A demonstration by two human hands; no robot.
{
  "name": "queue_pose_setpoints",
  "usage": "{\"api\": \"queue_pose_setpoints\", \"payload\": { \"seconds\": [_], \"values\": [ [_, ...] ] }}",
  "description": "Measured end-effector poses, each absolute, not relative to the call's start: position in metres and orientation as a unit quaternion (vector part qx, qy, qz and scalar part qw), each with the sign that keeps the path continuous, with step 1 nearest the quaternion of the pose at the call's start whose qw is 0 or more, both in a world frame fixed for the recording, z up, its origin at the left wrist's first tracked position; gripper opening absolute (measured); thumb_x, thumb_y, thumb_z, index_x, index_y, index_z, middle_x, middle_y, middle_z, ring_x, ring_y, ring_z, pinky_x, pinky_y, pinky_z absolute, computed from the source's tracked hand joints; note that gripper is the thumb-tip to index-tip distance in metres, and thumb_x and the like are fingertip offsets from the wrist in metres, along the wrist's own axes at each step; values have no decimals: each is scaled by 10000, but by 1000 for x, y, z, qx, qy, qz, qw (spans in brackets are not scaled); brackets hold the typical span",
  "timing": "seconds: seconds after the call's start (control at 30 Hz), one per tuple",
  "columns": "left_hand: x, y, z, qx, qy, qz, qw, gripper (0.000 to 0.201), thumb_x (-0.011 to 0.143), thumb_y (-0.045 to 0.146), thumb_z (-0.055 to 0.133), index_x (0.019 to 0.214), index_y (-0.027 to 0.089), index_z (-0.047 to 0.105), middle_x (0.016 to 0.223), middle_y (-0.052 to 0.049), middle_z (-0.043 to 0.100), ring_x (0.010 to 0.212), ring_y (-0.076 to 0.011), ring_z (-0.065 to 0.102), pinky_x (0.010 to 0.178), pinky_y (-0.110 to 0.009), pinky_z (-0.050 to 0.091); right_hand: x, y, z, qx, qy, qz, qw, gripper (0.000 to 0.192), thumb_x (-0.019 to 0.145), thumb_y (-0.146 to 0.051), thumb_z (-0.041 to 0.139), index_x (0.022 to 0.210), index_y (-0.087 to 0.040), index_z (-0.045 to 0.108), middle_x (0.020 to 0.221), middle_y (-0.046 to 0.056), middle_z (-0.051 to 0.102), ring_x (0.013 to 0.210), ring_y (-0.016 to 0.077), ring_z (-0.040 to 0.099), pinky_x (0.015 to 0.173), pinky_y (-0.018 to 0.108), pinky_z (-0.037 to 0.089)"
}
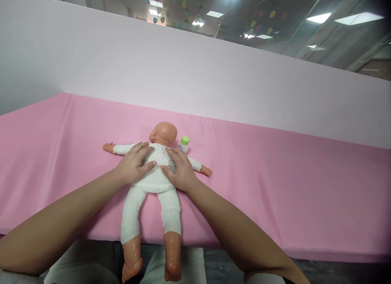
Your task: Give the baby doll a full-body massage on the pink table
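- Both hands are lying flat and open on the doll's back, fingers spread, pressing rather than gripping: the left hand point(134, 164) over the left shoulder, the right hand point(180, 170) over the right side, thumbs nearly meeting at the middle
- Neither grip is closing around anything
- The doll point(154, 182) is lying face down on the pink bed point(275, 186), head turned to the left, arms out, bare feet hanging over the near edge
- By my reading, a rubbing or patting of the back is going on; a next stroke would be calling for light, even pressure along the white suit
- A small bottle point(183, 144) with a green cap is standing just beside the head; its label is too small to read
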State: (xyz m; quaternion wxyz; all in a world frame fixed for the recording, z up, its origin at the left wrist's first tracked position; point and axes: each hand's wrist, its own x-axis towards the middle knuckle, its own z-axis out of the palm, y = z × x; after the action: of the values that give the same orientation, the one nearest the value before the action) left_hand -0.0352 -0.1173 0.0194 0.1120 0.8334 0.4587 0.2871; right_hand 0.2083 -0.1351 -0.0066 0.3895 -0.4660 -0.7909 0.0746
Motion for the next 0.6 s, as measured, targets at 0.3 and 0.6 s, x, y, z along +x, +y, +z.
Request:
{"api": "queue_pose_setpoints", "payload": {
  "seconds": [0.3, 0.6],
  "values": [
    [-58, -108, 39, 751, 604, 168, 210, 654, 999, 734, 358, 636, 217, 527, 670, -84, 656, 725, -293, 647, 798, -438, 448, 209, -124, -11, -479, -752, 133, 432, 288, 1015, -327, 570, 1224, -250, 753, 1191, 76, 766, 1140, 266, 702, 1068, 468, 548],
    [-45, -128, 41, 736, 449, 374, 341, 555, 978, 748, 475, 956, 205, 588, 882, -33, 657, 810, -225, 614, 697, -337, 476, 207, -132, 2, -412, -737, 356, 400, 632, 1078, -685, 349, 1437, -237, 614, 1294, 97, 741, 1211, 259, 694, 1040, 438, 574]
  ]
}}
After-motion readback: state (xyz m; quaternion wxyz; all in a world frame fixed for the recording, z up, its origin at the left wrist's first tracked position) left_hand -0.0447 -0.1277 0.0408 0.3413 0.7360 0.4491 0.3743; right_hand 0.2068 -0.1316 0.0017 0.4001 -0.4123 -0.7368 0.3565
